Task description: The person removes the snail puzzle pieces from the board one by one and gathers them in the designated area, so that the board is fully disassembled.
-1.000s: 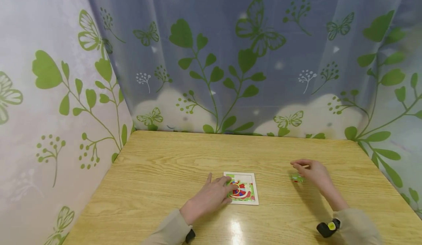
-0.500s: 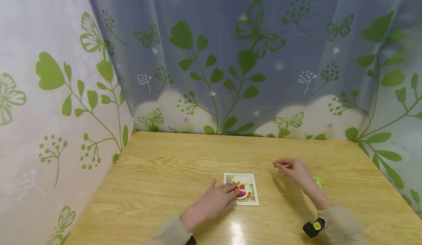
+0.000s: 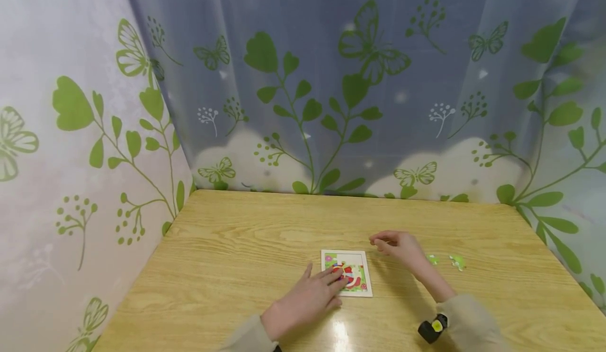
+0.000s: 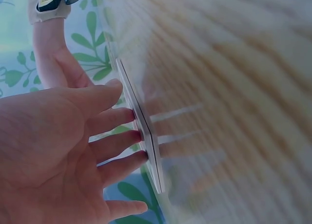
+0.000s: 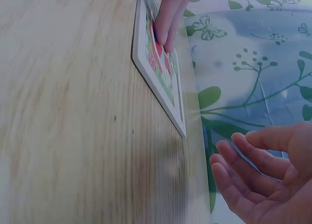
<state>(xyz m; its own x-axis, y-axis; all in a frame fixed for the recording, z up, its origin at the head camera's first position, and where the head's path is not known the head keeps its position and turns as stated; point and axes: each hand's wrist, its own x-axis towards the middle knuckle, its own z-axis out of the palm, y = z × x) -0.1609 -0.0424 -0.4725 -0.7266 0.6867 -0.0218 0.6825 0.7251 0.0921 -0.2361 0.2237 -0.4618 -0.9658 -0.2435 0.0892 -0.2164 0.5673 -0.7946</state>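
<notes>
Left hand: my left hand [image 3: 305, 302] lies spread, fingertips pressing the puzzle board [image 3: 349, 274], lower centre of the table [image 3: 227, 252]
Right hand: my right hand [image 3: 397, 245] hovers loosely curled, empty
Risk: bumped board may skid; loose green pieces [image 3: 445, 260] lie right

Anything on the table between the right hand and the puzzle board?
Nothing visible. The right hand hovers just right of the puzzle board, with only bare table between them. The left hand rests its fingers on the board's left part. Two loose green pieces lie farther right.
</notes>
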